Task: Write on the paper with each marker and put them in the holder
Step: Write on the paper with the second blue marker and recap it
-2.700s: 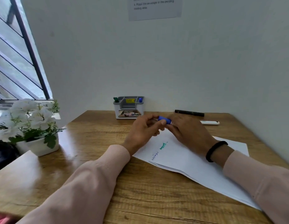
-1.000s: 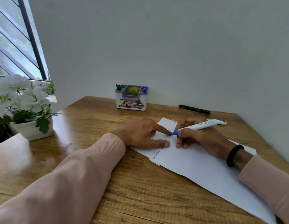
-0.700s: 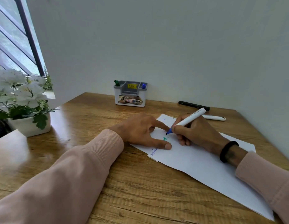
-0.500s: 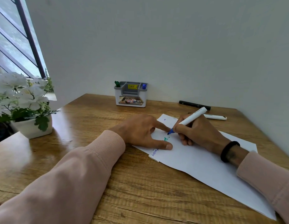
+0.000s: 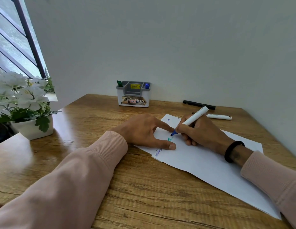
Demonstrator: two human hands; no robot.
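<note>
Broadly, a wooden table (image 5: 77,162) is seen with white paper sheets (image 5: 210,164) lying toward its right edge. A grey-and-white marker holder (image 5: 133,96) at the far edge already contains a green-capped and a blue-capped marker. A black marker (image 5: 198,104) and a white marker (image 5: 219,116) near the far right corner seem left to do. The paper is pressed flat by the left hand (image 5: 144,132), fingers spread. A white blue-tipped marker (image 5: 192,120) is gripped by the right hand (image 5: 201,133), its tip at the paper beside green writing.

Soft daylight from the window (image 5: 14,47) at left; wide-angle bowing at edges.
</note>
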